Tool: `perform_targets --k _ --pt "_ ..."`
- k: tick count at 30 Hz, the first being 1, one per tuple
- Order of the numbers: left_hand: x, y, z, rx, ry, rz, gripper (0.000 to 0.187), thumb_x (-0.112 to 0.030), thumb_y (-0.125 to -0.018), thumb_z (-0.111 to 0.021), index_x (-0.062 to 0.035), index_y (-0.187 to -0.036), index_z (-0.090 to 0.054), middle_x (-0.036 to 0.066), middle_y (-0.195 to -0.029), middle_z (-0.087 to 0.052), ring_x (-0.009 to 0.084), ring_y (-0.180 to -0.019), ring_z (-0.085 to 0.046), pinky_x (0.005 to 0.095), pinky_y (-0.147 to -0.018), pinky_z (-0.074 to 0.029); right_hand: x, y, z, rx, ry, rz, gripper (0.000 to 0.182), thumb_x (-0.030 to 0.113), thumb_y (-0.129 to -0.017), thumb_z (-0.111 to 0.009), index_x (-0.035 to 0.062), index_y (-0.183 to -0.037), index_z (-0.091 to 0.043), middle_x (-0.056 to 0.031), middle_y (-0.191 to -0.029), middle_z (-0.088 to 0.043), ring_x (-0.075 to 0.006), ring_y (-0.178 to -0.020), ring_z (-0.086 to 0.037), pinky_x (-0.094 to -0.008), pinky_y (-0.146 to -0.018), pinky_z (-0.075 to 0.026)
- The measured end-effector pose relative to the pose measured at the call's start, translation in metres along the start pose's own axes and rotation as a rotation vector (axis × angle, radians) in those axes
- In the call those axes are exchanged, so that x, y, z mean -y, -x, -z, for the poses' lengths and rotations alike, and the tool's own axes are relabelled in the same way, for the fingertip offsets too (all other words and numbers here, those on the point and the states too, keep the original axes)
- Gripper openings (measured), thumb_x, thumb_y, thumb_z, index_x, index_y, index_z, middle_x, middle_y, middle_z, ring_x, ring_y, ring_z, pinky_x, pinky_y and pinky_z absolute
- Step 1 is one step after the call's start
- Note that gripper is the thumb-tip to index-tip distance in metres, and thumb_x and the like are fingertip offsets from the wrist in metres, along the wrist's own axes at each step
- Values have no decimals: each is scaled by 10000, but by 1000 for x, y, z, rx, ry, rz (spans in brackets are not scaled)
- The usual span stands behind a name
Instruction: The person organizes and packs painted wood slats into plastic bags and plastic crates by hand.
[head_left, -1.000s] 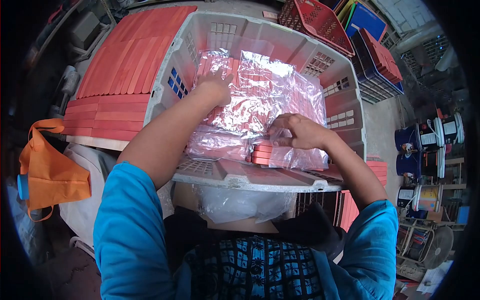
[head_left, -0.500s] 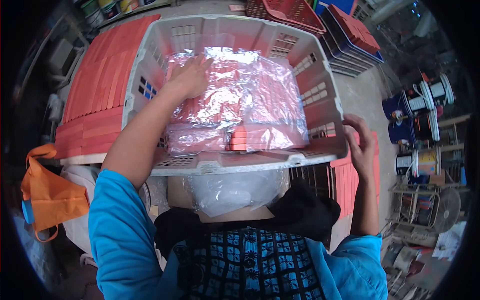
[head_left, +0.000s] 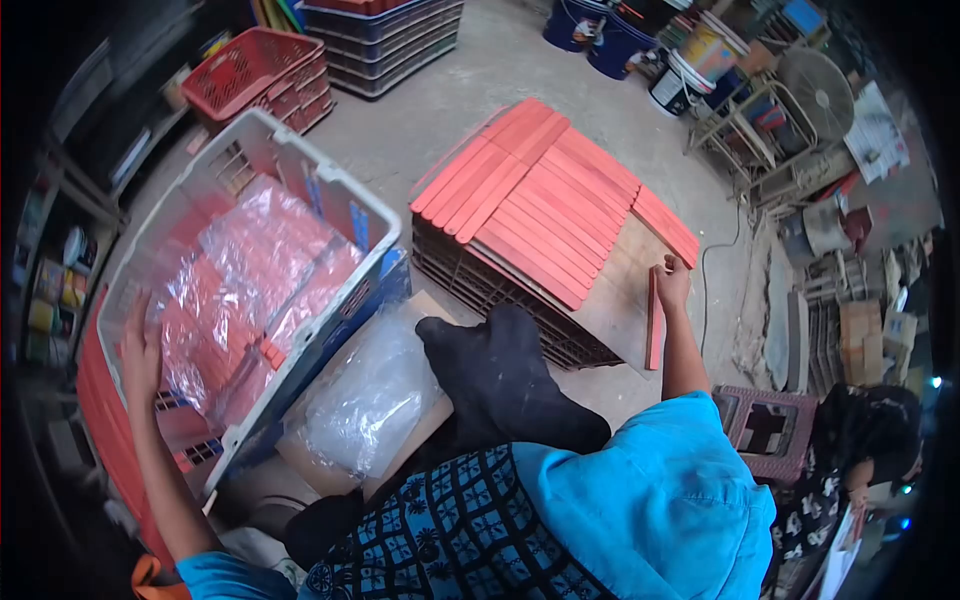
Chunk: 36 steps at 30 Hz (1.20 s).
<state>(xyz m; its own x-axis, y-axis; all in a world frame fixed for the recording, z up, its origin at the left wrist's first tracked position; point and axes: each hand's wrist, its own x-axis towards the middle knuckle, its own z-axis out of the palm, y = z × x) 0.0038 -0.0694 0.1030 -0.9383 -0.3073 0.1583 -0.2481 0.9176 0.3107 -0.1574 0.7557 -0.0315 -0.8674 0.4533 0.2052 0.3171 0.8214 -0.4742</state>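
My right hand (head_left: pixel 674 283) pinches the top end of a red wooden slat (head_left: pixel 655 325) over the bare corner of a wooden board (head_left: pixel 612 300). Rows of similar red slats (head_left: pixel 545 220) cover most of that board, which rests on a dark crate (head_left: pixel 490 290). On the left, my left hand (head_left: pixel 142 345) lies with outstretched fingers at the near-left rim of a grey plastic crate (head_left: pixel 385 215). Clear plastic bags of red pieces (head_left: pixel 225 290) fill much of the crate's floor.
Clear plastic bags (head_left: pixel 365 400) lie on cardboard by my knees. Red baskets (head_left: pixel 245 75) and stacked blue crates (head_left: pixel 385 45) stand behind. Paint buckets (head_left: pixel 680 85) and a fan (head_left: pixel 815 82) are at the back right. Another person (head_left: pixel 855 470) is at the far right.
My view has swung to the right. My left hand has gone from the bagged pieces to the crate's rim. My right hand has left the crate's side and now grips a slat.
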Motion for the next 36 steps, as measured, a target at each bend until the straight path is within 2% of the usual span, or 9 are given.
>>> perform_targets --k 2,8,12,16,20,27,30,35,36 --pt "-48 16 7 -115 174 -30 451 -174 -894 -479 -45 -1324 -445 131 -1398 -410 290 -1302 -369 398 -1067 -284 -31 -9 -10 -30 144 61 572 195 -722 -691 16 -1232 -504 -209 -1231 -511 -339 -1098 -533 -400 -936 -434" --pt "-143 85 -12 -294 282 -119 417 -173 -911 -467 -39 -1305 -473 140 -1390 -419 277 -1272 -409 388 -1008 -364 -53 -82 -13 108 242 104 846 189 -638 -740 113 -1378 -337 -217 -1369 -365 -366 -1261 -369 -424 -1030 -357" --pt "-174 125 -40 -323 254 -37 421 -143 -885 -478 -25 -1288 -485 150 -1373 -430 281 -1251 -426 386 -989 -374 -58 -133 -16 243 315 120 1058 240 -538 -810 111 -1422 -242 -210 -1414 -312 -372 -1313 -293 -423 -1069 -318" --pt "-200 154 -68 -294 238 133 436 -20 -789 -519 -30 -1225 -535 151 -1332 -472 277 -1234 -443 361 -1018 -343 -98 -204 -51 552 498 258 1265 284 -392 -875 86 -1437 -191 -201 -1449 -267 -369 -1346 -232 -411 -1110 -262" --pt "-252 153 -72 -313 172 55 452 27 -719 -532 -34 -1165 -572 171 -1285 -507 317 -1228 -451 376 -1036 -324 -124 -228 -60 598 259 267 1279 246 -429 -872 164 -1459 -119 -259 -1306 -401 -409 -1191 -427 -441 -1010 -395" --pt "-278 162 -96 -300 315 2 441 50 -706 -531 -30 -1137 -577 169 -1309 -491 338 -1226 -453 387 -1026 -336 -83 -192 -31 551 434 276 1139 340 -556 -812 268 -1461 -125 -309 -1185 -475 -450 -1098 -485 -475 -924 -424" --pt "-283 168 -108 -297 392 -5 445 53 -705 -537 -31 -1141 -572 167 -1311 -489 337 -1221 -458 394 -1023 -340 -99 -186 -32 469 390 275 1099 398 -535 -795 252 -1452 -207 -319 -1111 -513 -443 -1055 -515 -464 -919 -421" --pt "-287 180 -120 -243 604 48 473 54 -718 -542 -43 -1181 -557 149 -1306 -497 300 -1194 -490 365 -963 -406 -88 -168 -9 317 51 235 988 335 -596 -750 258 -1444 -250 -335 -1216 -461 -435 -1126 -486 -455 -965 -394" --pt "-289 180 -120 -220 680 73 497 53 -721 -539 -53 -1206 -549 124 -1290 -515 258 -1163 -515 345 -931 -430 -60 -154 10 311 -99 250 927 266 -642 -734 201 -1443 -271 -283 -1337 -394 -373 -1162 -476 -429 -974 -385"
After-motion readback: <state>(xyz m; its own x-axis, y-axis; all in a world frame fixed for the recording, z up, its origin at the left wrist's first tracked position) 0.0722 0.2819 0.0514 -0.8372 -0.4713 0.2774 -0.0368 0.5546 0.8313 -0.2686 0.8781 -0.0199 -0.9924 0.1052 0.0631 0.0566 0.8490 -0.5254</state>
